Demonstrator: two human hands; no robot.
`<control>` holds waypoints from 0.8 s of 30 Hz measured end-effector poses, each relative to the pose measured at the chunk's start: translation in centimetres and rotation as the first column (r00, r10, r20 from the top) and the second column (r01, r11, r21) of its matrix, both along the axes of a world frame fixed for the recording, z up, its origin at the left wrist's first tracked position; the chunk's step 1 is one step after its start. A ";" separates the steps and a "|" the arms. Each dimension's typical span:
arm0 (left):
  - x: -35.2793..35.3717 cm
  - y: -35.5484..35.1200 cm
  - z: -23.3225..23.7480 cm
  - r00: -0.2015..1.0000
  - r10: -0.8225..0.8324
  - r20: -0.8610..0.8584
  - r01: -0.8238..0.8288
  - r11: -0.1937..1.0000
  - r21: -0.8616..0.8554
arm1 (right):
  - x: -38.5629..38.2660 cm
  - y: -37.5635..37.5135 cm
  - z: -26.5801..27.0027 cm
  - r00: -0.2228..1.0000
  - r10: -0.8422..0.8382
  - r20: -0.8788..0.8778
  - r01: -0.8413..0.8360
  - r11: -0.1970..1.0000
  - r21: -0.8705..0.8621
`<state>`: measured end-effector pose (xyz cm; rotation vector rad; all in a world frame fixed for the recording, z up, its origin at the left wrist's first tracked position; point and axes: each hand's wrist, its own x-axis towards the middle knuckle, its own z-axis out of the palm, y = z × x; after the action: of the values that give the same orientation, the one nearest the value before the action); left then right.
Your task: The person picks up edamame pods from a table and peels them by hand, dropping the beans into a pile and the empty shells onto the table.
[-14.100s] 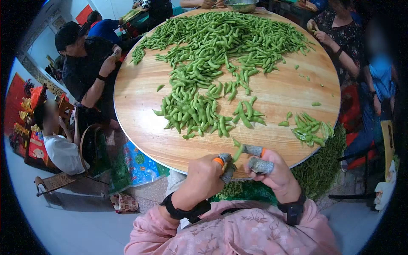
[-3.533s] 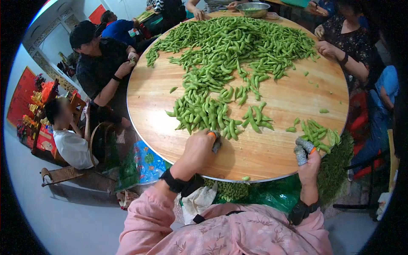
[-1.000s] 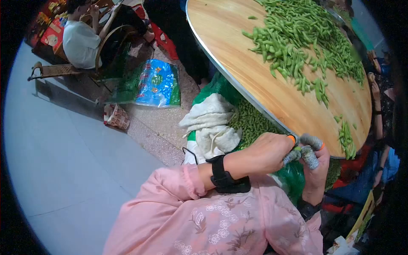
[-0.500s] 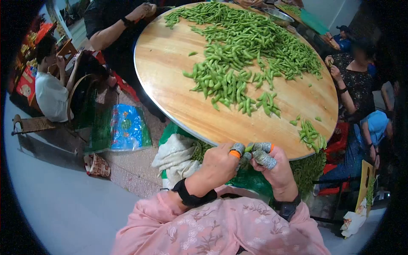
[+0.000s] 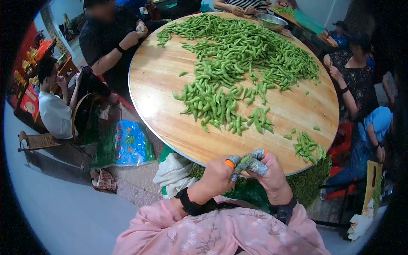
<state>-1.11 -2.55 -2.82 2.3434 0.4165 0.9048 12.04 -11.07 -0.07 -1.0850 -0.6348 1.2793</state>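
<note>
My left hand [image 5: 216,173] and my right hand [image 5: 271,175] meet at the near edge of a round wooden table [image 5: 170,123]. Grey wraps with orange bands cover the tips of some fingers on both. Pinched between them is a green soybean pod [image 5: 245,160], mostly covered by the fingertips. Both hands are closed on it. A large heap of soybean pods [image 5: 238,55] spreads over the far and middle table, with a small pile of pods [image 5: 307,146] near the right edge.
A metal bowl [image 5: 272,22] stands at the far rim. Several people sit around, some with hands at the table. Below the near edge are a white cloth sack [image 5: 174,172] and a mass of greenery [image 5: 312,182]. A blue plastic bag [image 5: 129,142] lies on the floor at left.
The view has tilted up a little, so the table sits lower and more of the people at the far side shows. My hands stay together, fingertips shifting slightly around the pod.
</note>
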 end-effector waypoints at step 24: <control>1.1 5.0 1.7 0.928 0.279 -0.248 -0.312 0.945 -0.104 | 7.2 -3.1 1.1 0.383 -0.330 0.863 0.458 0.879 0.133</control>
<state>0.00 2.49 -1.12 2.2964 0.9218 0.7074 19.25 -14.13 1.06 -1.8949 -0.9631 0.2291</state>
